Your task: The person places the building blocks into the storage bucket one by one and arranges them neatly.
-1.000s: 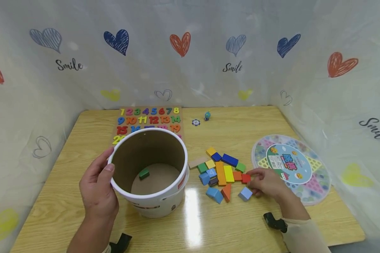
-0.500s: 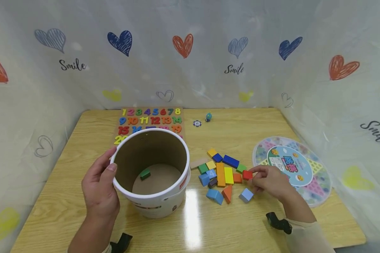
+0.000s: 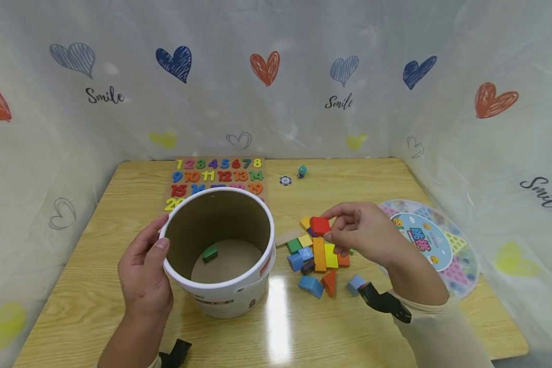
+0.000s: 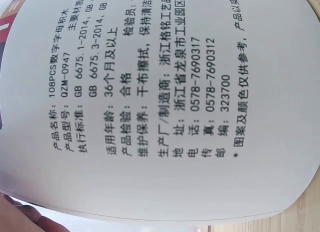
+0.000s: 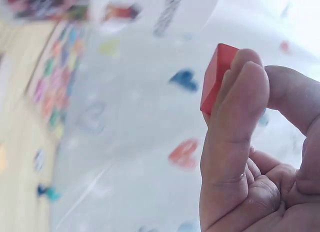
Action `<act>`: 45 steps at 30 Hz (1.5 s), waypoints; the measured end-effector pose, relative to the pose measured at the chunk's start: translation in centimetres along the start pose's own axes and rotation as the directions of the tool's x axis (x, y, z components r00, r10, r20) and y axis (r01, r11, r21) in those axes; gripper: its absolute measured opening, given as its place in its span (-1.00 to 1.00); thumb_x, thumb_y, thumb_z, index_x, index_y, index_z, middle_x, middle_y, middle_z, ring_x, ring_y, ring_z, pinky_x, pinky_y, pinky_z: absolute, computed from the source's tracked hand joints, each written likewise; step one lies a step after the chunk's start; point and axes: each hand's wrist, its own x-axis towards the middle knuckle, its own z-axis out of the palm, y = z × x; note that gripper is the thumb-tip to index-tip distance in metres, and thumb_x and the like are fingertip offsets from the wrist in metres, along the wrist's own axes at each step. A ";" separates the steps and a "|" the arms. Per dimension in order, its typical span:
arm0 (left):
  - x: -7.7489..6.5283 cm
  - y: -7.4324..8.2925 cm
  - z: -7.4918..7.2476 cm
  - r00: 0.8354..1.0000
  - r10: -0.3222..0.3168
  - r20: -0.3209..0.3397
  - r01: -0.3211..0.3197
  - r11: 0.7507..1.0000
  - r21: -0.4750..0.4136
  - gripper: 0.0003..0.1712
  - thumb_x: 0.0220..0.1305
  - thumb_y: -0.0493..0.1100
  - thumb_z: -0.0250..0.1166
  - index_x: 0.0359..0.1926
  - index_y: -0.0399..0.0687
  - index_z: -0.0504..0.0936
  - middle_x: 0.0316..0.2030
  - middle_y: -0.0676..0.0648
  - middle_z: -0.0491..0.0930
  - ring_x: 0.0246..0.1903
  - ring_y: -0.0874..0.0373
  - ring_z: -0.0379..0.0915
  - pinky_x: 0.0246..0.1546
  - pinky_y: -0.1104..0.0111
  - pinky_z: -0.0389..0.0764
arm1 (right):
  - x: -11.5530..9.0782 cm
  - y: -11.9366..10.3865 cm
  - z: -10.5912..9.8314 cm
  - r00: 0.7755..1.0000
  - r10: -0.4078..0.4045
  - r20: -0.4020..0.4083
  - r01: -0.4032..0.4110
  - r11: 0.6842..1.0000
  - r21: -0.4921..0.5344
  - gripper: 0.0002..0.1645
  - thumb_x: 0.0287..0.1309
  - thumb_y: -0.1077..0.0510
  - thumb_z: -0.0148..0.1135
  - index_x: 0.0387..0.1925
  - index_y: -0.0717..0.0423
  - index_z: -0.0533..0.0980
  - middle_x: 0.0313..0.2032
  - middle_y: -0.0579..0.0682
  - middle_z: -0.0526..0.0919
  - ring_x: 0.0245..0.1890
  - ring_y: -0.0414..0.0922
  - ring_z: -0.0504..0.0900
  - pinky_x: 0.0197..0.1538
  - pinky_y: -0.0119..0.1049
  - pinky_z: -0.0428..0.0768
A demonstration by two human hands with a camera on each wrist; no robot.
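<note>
Right hand point(image 3: 368, 235) has red block point(image 3: 320, 226) pinched over the loose blocks point(image 3: 319, 255); left hand point(image 3: 144, 276) clamps the bucket point(image 3: 227, 306) at its rim (green block point(image 3: 209, 253) inside). Risks: fingertip-only hold could let red slip; uneven rim pull could tip the bucket.

Right hand point(image 3: 365, 232) in a pinch.

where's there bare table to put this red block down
Bare table shows left of the number board and left hand, between the blue-green figurine and round game box, and along the front, between both sleeves. It's crowded right of the bucket, where loose blocks cluster near the right hand.
</note>
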 end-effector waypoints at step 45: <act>0.0 0.1 0.3 0.999 -0.017 -0.037 0.017 1.000 -0.010 -0.62 0.33 -0.39 0.03 0.13 -0.36 0.50 0.08 -0.30 0.49 0.07 -0.10 0.41 -0.01 0.30 0.56 | -6.7 17.0 0.3 0.917 0.342 -0.204 -0.327 0.939 0.104 -0.33 -0.04 0.21 0.42 0.09 0.43 0.38 -0.49 0.17 0.63 -0.56 0.02 0.62 -0.46 -0.13 0.65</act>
